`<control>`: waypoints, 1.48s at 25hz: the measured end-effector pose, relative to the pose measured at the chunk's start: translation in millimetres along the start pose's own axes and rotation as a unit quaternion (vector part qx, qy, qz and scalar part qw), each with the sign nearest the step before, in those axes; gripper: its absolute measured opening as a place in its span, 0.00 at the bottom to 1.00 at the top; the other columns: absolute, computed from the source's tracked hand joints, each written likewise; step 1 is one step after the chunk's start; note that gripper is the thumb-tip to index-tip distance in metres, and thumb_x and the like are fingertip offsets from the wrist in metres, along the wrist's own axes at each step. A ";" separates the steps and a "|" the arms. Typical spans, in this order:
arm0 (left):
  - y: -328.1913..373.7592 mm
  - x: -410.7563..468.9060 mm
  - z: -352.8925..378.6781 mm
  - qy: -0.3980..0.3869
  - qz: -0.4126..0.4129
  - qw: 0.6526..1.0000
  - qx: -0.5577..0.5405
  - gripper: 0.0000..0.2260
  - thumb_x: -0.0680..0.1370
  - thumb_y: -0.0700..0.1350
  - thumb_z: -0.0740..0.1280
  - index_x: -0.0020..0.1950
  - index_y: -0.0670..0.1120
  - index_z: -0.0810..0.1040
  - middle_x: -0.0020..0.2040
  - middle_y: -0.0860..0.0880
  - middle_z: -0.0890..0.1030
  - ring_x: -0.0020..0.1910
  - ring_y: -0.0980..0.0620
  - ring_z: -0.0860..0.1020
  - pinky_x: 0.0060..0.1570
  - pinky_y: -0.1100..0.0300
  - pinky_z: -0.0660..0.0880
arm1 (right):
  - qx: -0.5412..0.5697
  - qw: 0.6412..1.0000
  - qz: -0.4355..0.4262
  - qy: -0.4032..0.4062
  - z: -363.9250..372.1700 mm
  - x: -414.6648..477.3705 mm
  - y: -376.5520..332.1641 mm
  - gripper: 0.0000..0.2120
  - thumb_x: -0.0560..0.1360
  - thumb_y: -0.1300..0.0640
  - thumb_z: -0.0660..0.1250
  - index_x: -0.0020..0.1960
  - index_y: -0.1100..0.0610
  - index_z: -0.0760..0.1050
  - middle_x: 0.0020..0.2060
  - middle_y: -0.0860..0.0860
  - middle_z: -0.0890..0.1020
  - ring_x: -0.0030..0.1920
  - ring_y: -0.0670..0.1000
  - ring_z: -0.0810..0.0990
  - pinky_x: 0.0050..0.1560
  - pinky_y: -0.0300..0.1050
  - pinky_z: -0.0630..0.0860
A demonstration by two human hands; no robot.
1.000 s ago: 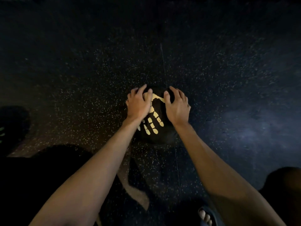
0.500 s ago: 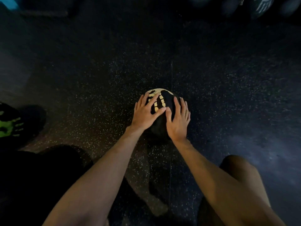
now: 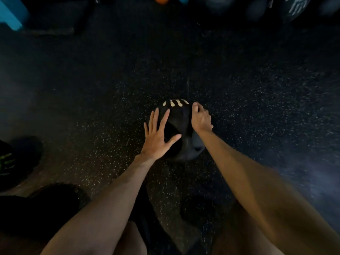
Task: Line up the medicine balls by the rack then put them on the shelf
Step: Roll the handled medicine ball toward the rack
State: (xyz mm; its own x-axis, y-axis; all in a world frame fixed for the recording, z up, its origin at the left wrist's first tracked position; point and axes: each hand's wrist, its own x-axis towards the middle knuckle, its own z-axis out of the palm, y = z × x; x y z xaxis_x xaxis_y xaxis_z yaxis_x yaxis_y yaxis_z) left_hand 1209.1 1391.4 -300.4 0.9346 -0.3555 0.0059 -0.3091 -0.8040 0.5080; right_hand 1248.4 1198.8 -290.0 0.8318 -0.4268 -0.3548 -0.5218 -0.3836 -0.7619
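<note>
L hand (image 3: 158,137) flat, R hand (image 3: 201,119) curled on med ball (image 3: 179,115).

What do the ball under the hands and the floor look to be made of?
The ball looks like matte black rubber: dull, no glare, with printed cream marks. The floor is probably rubber gym matting: dark, matte, flecked with light specks, and one seam shows.
</note>
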 end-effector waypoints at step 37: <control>-75.0 356.5 -40.9 -0.047 -0.128 0.970 -0.200 0.24 0.78 0.68 0.53 0.67 0.60 0.75 0.64 0.53 0.79 0.64 0.49 0.76 0.66 0.42 0.70 | -0.155 0.963 -0.124 0.183 50.5 204.0 -142.2 0.19 0.82 0.45 0.56 0.69 0.50 0.73 0.62 0.51 0.80 0.62 0.53 0.78 0.65 0.57 0.74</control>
State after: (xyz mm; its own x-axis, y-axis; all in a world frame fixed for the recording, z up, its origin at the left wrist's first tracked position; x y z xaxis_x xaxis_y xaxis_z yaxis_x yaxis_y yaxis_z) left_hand 1572.7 1344.3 -301.2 0.9458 -0.2252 -0.2339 0.0420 -0.6296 0.7758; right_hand 1501.9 1207.7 -281.4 0.8451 -0.5291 0.0757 -0.3945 -0.7130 -0.5797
